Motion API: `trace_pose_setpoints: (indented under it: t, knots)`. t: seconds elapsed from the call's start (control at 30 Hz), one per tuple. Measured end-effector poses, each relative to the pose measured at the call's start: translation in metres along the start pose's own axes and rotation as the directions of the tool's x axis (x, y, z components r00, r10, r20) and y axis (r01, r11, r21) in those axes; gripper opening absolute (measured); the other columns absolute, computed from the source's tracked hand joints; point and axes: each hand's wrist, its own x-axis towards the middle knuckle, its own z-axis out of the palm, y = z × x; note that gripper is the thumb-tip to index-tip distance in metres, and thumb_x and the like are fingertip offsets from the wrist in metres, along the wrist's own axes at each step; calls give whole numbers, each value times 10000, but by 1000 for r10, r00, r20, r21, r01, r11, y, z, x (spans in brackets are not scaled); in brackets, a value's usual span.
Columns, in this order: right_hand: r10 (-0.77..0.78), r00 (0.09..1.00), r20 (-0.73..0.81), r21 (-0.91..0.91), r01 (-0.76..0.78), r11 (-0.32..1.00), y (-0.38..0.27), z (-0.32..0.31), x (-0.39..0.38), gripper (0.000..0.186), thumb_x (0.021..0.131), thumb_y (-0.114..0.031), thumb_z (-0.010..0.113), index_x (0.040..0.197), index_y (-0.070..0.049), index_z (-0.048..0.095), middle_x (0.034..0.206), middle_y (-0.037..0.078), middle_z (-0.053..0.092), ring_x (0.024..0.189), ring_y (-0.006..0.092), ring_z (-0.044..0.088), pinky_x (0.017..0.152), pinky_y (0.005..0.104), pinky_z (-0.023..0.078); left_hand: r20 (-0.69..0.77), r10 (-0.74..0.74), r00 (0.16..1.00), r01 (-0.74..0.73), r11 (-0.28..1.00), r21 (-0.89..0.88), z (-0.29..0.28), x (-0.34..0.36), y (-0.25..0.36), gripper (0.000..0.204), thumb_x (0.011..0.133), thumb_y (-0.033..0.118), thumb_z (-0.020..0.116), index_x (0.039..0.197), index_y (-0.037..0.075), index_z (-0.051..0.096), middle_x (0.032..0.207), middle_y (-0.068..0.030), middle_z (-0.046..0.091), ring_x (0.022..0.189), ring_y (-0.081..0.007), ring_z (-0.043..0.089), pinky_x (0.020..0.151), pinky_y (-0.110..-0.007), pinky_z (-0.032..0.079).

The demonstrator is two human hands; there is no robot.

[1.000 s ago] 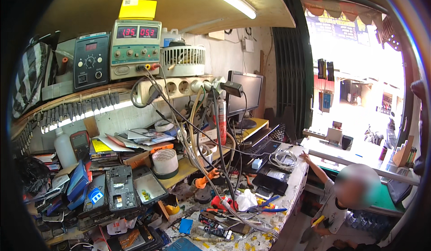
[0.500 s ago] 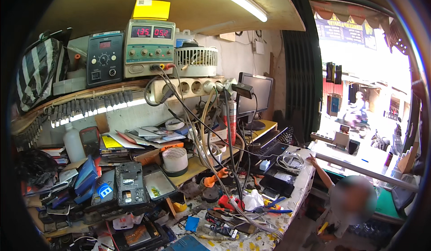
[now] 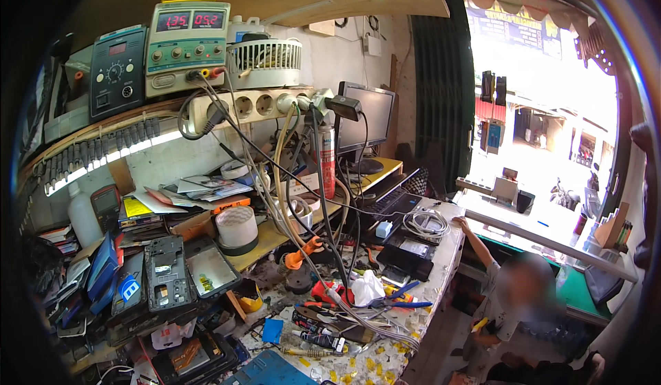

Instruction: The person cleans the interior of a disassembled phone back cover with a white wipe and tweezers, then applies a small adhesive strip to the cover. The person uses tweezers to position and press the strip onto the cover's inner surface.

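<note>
A co-worker's arm point(image 3: 478, 243) stretches out to the bench's point(image 3: 445, 246) edge.

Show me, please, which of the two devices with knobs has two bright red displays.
The pale power supply, right of the dark blue station; the station has only one, dim display.

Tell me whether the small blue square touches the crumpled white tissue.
Apart. The head view shows the small blue square and the crumpled white tissue with scattered tools lying between them.
</note>
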Motion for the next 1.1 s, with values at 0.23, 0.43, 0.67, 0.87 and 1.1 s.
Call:
trace_pose_setpoints:
  t: [0.23,0.43,0.67,0.87,1.1]
  knots:
    - [-29,999,-17,-13,28,1000,-4,-3,1,391,1014,-398,546,1144,-32,596,798,203,644,700,308,636,614,428,496,-30,21,999,-21,1000,17,2,3,2,112,797,-12,741,902,-27,708,873,-193,706,778,-349,703,733,-392,579]
    - [-6,1000,15,-4,6,1000,-4,-7,0,390,1016,-394,543,1134,-26,591,764,206,630,672,315,627,592,430,487,-15,-3,1000,4,999,33,2,3,5,124,797,-17,739,913,-39,703,882,-198,703,791,-347,701,740,-389,576]
    - [-19,1000,0,6,19,1000,-4,-5,1,372,1015,-383,551,1130,-32,591,750,205,625,652,313,619,584,428,482,10,21,1000,-22,998,53,-1,3,3,138,798,-28,746,930,-41,706,908,-204,705,811,-346,701,754,-388,575]
    - [-32,999,6,9,32,999,-4,-7,1,378,1013,-380,561,1140,-26,590,759,205,631,652,297,618,584,417,484,4,50,999,-50,997,64,-1,2,0,137,806,-32,745,937,-43,707,917,-205,705,813,-345,703,748,-389,579]
    - [-22,1000,-2,44,22,999,-4,-7,-1,401,1019,-401,550,1142,-22,599,804,174,672,688,271,643,602,396,505,6,45,999,-45,998,48,-4,1,1,121,822,-29,731,939,-45,710,927,-211,708,821,-348,706,749,-389,579]
